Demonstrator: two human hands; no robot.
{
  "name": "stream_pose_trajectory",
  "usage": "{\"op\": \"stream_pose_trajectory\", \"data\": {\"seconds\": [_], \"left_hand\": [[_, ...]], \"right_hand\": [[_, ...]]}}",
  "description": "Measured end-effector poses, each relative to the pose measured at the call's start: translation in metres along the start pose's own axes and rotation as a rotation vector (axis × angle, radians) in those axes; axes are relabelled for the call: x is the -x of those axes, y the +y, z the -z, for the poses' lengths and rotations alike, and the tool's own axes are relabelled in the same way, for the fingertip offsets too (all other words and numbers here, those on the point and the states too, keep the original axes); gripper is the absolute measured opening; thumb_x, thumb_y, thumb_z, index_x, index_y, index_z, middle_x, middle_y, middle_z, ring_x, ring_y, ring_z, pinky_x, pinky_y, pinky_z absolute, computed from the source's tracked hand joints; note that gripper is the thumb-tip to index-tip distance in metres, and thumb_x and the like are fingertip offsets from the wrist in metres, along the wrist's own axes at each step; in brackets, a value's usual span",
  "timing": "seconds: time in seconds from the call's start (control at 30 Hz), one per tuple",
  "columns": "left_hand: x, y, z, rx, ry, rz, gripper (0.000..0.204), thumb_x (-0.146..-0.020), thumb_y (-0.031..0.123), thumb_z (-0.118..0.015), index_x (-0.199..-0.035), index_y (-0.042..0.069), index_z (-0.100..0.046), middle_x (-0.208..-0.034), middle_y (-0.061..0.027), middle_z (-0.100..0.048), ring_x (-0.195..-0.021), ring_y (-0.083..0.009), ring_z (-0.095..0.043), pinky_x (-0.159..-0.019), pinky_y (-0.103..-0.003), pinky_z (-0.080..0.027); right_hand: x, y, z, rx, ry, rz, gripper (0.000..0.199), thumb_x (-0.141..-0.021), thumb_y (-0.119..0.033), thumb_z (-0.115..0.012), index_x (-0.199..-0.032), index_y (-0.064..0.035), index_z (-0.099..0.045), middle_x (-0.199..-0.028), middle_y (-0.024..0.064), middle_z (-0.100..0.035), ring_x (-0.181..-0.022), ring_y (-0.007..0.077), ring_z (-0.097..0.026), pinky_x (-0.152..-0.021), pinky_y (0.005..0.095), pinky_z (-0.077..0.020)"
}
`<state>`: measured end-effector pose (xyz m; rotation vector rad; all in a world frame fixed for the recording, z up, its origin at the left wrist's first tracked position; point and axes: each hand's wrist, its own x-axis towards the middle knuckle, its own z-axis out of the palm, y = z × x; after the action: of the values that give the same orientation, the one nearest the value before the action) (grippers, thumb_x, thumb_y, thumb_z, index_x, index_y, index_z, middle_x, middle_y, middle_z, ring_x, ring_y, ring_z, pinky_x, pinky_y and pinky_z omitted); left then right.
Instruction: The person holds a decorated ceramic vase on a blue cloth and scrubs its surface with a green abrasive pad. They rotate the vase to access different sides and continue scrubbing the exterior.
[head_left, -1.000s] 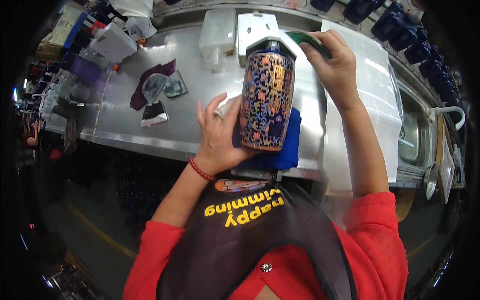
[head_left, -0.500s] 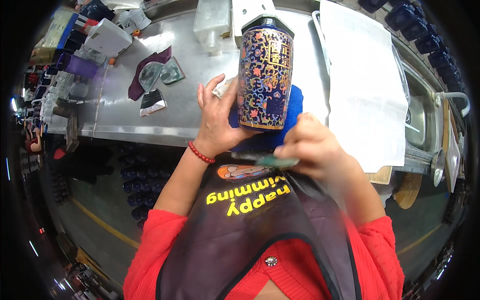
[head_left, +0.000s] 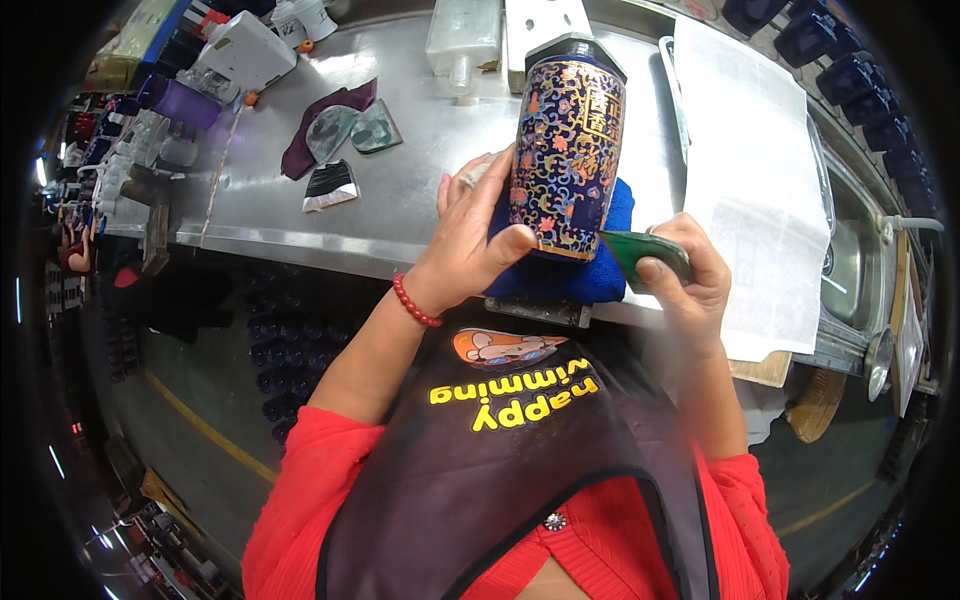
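A dark blue decorated bottle (head_left: 567, 155) with colourful floral scrolls and gold characters lies on a folded blue towel (head_left: 610, 275), its neck pointing away from me. Along the bottle's left side rests my left hand (head_left: 470, 235), fingers stretched against it and thumb at its lower end. A small whitish wad (head_left: 472, 178) shows among those fingers. My right hand (head_left: 695, 275) pinches a flat green scraper-like piece (head_left: 650, 258) between thumb and fingers. The edge of that piece meets the bottle's lower right side; whether it presses there I cannot tell.
Left on the metal table (head_left: 400, 215) lie a purple cloth (head_left: 300, 150), greenish pads (head_left: 375, 128) and a black-and-white piece (head_left: 330, 186). Beyond stands a clear container (head_left: 462, 40). White sheets (head_left: 755, 190) cover the right side, beside a sink (head_left: 850, 240).
My right hand has moved right and up, bringing the green piece from near the apron to the bottle's lower side. The left thumb has come out from beneath the bottle. The view has shifted.
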<state>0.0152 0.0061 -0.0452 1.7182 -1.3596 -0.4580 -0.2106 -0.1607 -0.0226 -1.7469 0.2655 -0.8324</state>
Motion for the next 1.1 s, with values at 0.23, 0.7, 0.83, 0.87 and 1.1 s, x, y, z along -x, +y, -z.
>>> {"op": "stream_pose_trajectory", "data": {"seconds": [0.23,0.7,0.83,0.87,1.1], "left_hand": [[-0.003,-0.007,0.004,0.160,-0.066,0.024,0.100,-0.096,0.068,-0.056,-0.162,-0.001,-0.025,-0.160,-0.0235,-0.035,-0.150,-0.0374,-0.027,-0.124,-0.048,-0.013],[-0.009,0.007,0.008,0.306,-0.079,0.068,0.103,-0.095,0.064,-0.061,-0.161,-0.005,-0.024,-0.155,-0.0241,-0.044,-0.147,-0.0351,-0.038,-0.123,-0.049,-0.016],[-0.008,0.012,0.000,0.218,-0.033,0.099,0.109,-0.090,0.067,-0.066,-0.160,-0.005,-0.023,-0.150,-0.0230,-0.050,-0.143,-0.0336,-0.044,-0.119,-0.048,-0.021],[-0.008,0.013,0.000,0.201,-0.030,0.105,0.110,-0.090,0.067,-0.067,-0.160,-0.005,-0.023,-0.149,-0.0226,-0.051,-0.142,-0.0329,-0.045,-0.118,-0.047,-0.023],[-0.015,0.021,0.003,0.296,-0.036,0.080,0.108,-0.090,0.061,-0.070,-0.158,-0.009,-0.024,-0.146,-0.0248,-0.054,-0.138,-0.0330,-0.049,-0.117,-0.044,-0.026]], "right_hand": [[0.005,0.004,-0.015,0.154,0.121,-0.002,0.019,-0.087,-0.003,-0.079,-0.103,-0.0021,-0.070,-0.091,0.0071,-0.062,-0.080,0.0171,-0.059,-0.067,0.0266,-0.0459],[0.009,-0.015,-0.024,0.285,0.147,0.130,0.037,-0.066,-0.001,-0.079,-0.102,-0.0087,-0.073,-0.092,0.0052,-0.063,-0.079,0.0224,-0.057,-0.076,0.0388,-0.0418],[0.008,-0.016,-0.029,0.665,-0.033,0.376,0.033,-0.070,-0.003,-0.076,-0.102,-0.0088,-0.073,-0.094,0.0030,-0.062,-0.077,0.0207,-0.056,-0.076,0.0390,-0.0400],[0.008,-0.016,-0.029,0.675,-0.042,0.389,0.032,-0.070,-0.004,-0.075,-0.102,-0.0091,-0.073,-0.094,0.0022,-0.062,-0.077,0.0205,-0.056,-0.076,0.0390,-0.0396],[0.012,-0.024,-0.026,0.447,-0.014,0.233,0.022,-0.081,-0.008,-0.077,-0.101,-0.0068,-0.071,-0.090,0.0025,-0.065,-0.079,0.0191,-0.060,-0.075,0.0364,-0.0435]]}}
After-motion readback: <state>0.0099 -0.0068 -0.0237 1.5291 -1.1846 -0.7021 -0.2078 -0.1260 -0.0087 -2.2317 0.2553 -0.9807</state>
